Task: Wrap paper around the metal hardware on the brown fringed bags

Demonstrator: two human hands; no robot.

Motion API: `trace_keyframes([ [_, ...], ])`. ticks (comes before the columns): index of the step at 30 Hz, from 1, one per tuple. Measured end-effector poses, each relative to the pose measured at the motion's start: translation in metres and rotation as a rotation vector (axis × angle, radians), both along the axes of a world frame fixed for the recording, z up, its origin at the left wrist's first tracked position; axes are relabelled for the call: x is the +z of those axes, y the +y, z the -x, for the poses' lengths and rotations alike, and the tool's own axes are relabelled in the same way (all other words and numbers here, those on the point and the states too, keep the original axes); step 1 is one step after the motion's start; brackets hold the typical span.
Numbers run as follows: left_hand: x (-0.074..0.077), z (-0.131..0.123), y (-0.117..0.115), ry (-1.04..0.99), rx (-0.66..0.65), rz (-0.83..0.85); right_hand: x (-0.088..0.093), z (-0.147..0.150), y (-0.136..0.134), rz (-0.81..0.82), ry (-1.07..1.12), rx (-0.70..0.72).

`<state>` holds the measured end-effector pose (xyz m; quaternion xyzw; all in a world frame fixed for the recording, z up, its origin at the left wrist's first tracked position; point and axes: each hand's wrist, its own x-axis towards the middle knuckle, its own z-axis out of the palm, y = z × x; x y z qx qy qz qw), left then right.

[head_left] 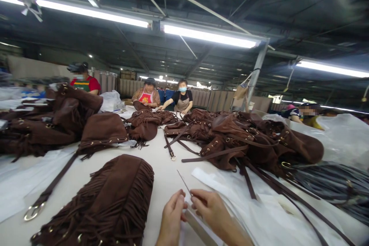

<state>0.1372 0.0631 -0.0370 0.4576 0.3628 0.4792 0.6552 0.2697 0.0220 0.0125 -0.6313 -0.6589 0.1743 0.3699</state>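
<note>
My right hand (211, 209) is closed, pinching a thin, dark, pointed strip (183, 181) between thumb and fingers; its tip points up and away from me. Just beside it, my left hand (172, 215) has its fingers curled in, and what they hold is hard to make out. A flat greyish band (198, 227) runs from between the hands toward the bottom edge. To the left lies a dark brown fringed suede bag (115, 196) with metal eyelets along its near edge. Both hands are apart from this bag.
Brown bags with straps (230, 134) are heaped on the right of the white table (164, 173), more bags (63, 115) on the left. Plastic sheets (259, 215) and dark coiled straps (323, 180) lie at right. Several people (182, 98) sit or stand beyond.
</note>
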Motion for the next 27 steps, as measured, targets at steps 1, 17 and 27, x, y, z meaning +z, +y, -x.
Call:
trace_keyframes([
  [1,0.003,0.000,-0.003,-0.007,-0.046,-0.027,-0.002,0.005,-0.010,-0.004,0.052,0.040],
  [17,0.001,-0.002,-0.015,-0.071,-0.330,0.042,-0.009,0.015,-0.049,-0.030,0.370,0.153],
  [27,0.010,-0.003,-0.019,-0.184,-0.213,0.144,-0.031,-0.011,-0.042,-0.080,0.291,-0.276],
])
